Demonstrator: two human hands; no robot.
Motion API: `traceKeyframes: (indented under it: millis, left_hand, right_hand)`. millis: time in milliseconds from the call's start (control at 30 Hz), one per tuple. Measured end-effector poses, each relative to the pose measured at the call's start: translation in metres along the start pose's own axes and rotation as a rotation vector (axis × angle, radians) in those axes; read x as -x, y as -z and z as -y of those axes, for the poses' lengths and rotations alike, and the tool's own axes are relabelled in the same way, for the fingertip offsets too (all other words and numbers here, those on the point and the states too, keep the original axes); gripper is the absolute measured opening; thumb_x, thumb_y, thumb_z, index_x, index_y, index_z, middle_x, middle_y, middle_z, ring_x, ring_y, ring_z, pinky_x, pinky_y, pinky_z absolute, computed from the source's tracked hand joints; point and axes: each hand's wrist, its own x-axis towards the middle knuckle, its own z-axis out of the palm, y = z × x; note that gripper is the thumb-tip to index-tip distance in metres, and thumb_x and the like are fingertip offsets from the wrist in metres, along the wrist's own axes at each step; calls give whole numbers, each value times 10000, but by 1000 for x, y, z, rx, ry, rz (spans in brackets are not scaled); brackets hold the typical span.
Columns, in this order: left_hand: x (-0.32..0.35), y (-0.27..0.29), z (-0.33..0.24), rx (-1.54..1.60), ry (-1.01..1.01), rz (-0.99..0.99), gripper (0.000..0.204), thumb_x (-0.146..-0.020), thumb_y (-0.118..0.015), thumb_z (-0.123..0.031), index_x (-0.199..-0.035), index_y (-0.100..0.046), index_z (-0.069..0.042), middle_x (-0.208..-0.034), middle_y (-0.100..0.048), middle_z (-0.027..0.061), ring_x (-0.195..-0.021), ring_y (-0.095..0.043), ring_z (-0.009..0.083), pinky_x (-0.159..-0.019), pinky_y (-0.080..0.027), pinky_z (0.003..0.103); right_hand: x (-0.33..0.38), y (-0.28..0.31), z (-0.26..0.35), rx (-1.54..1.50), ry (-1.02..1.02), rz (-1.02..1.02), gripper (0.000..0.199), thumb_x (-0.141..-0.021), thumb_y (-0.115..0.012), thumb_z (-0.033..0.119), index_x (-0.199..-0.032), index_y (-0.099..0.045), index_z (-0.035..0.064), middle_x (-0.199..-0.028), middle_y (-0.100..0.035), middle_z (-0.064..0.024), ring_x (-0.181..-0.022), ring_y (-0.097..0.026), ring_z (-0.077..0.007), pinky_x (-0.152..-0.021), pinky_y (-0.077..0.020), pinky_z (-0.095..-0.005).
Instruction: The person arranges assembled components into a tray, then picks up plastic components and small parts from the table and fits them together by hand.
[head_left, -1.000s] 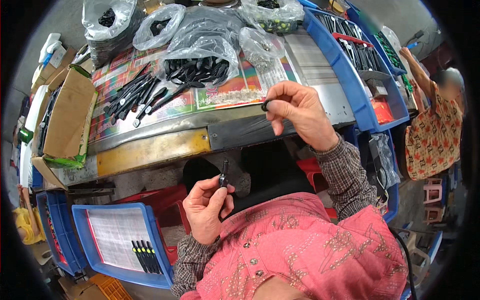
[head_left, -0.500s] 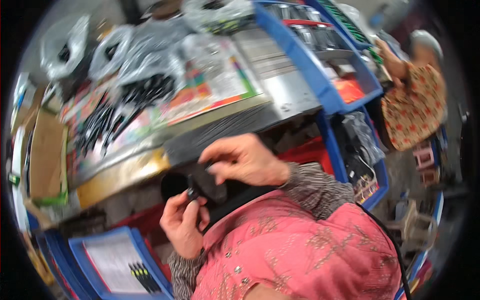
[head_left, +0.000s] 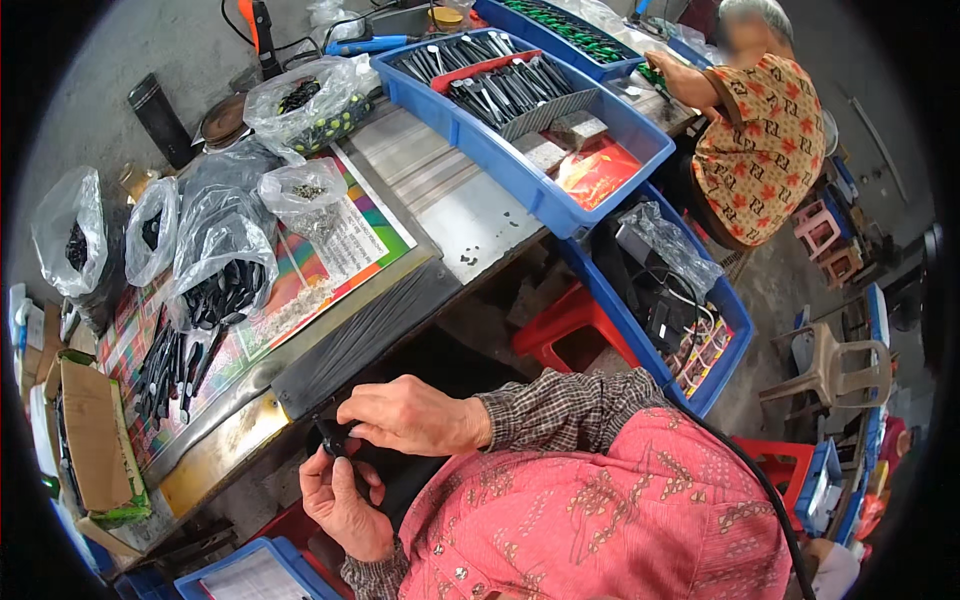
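Note:
My left hand [head_left: 345, 508] is closed, with a small slim black part [head_left: 329, 437] standing up between thumb and fingers. Bent over the top of that part, my right hand [head_left: 412, 415] has its fingers pinched together; whatever they grip is hidden. Both hands are close together, just in front of the table edge. Ahead and to the left, several thin black pieces [head_left: 165, 375] lie loose on a colourful printed sheet [head_left: 345, 240]. Beside them, a clear plastic bag [head_left: 222, 235] spills more black pieces.
A blue tray [head_left: 478, 150] of slim black pieces stands at the far right of the table. Past it, a person [head_left: 765, 150] in a patterned top handles green pieces. A cardboard box [head_left: 95, 435] is at left, and a red stool [head_left: 575, 330] is below the table.
My hands were apart and have come together at the black part. The view has swung, so the table and trays appear shifted, and the picture is sharper.

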Motion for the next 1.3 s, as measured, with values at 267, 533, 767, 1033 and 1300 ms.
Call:
traceKeyframes:
  millis: [267, 533, 767, 1033, 1300]
  left_hand:
    - [1, -6, 3, -15, 13, -37, 130, -902, -569, -63, -1030, -549, -66, -908, -644, 86, -552, -562, 113, -363, -358, 186]
    - [2, -2, 5, -42, 14, -62, 117, -909, -557, -68, -1026, -552, -60, -868, -630, 54, -563, -573, 112, -364, -364, 186]
    - [7, -2, 2, -26, 37, -73, 145, -905, -545, -45, -1049, -553, -54, -920, -645, 90, -570, -578, 120, -373, -371, 188]
    - [3, -2, 1, -3, 89, -47, 178, -909, -521, -1, -1083, -542, -28, -983, -655, 128, -602, -594, 126, -401, -378, 193]
    - [2, 8, 8, 128, 126, -10, 189, -908, -541, 0, -1096, -545, -10, -952, -657, 106, -634, -617, 119, -434, -415, 187]
  right_hand:
    - [9, -11, -1, 256, 103, 49, 126, -792, -549, 109, -873, -534, 14, -788, -538, -121, -680, -590, -280, -581, -485, -369]
    - [13, -11, 2, 378, 160, 169, 347, -763, -561, 109, -1054, -547, -78, -847, -588, -135, -714, -615, -257, -608, -505, -334]
    - [8, -8, -1, 179, 96, 171, 138, -801, -527, 120, -877, -533, 4, -778, -558, -119, -711, -602, -291, -611, -500, -358]
    - [8, -4, -5, 326, 196, 100, 207, -720, -676, 54, -908, -601, 13, -848, -613, -53, -670, -606, -183, -545, -464, -308]
    - [6, -18, -8, 210, 105, 86, 267, -665, -719, -1, -905, -602, 0, -736, -589, -91, -596, -581, -250, -523, -464, -327]
